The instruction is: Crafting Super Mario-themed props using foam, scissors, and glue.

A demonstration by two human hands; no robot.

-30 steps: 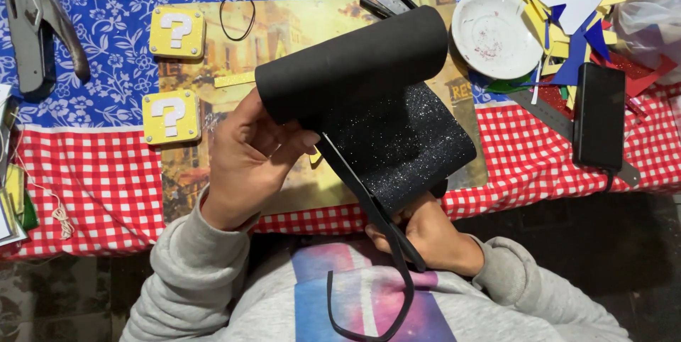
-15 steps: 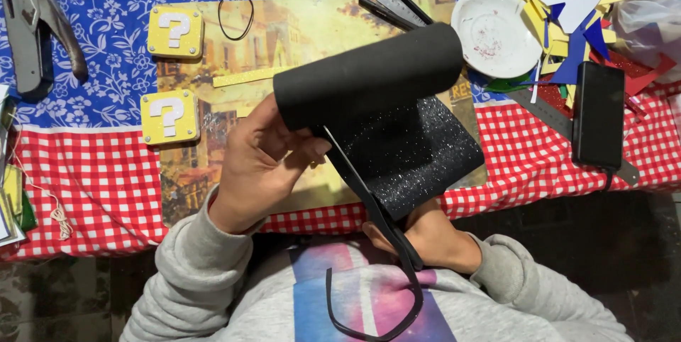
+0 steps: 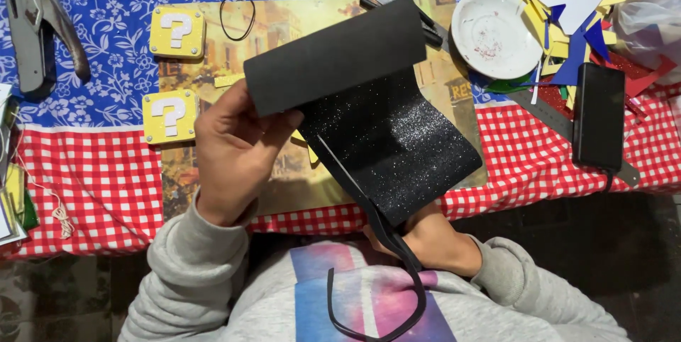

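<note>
My left hand (image 3: 234, 154) grips the left edge of a black glitter foam sheet (image 3: 390, 143). The sheet is held up over the table, and its top part is curled back so the plain matt side shows. A narrow black strip (image 3: 397, 271), partly cut from the sheet, hangs down in a loop over my lap. My right hand (image 3: 429, 235) is under the sheet's lower edge. Its fingers are hidden, so what it holds cannot be seen.
A picture board (image 3: 284, 37) lies under the sheet with two yellow question-mark blocks (image 3: 177, 31) (image 3: 169, 115) to its left. A white plate (image 3: 496, 33), coloured foam scraps (image 3: 567, 8) and a black phone (image 3: 599, 116) sit on the right. A grey punch tool (image 3: 35, 30) lies at the far left.
The sheet's curled top has swung up and to the right and flattened out. The hanging strip has grown longer. My left hand has stayed on the sheet's edge.
</note>
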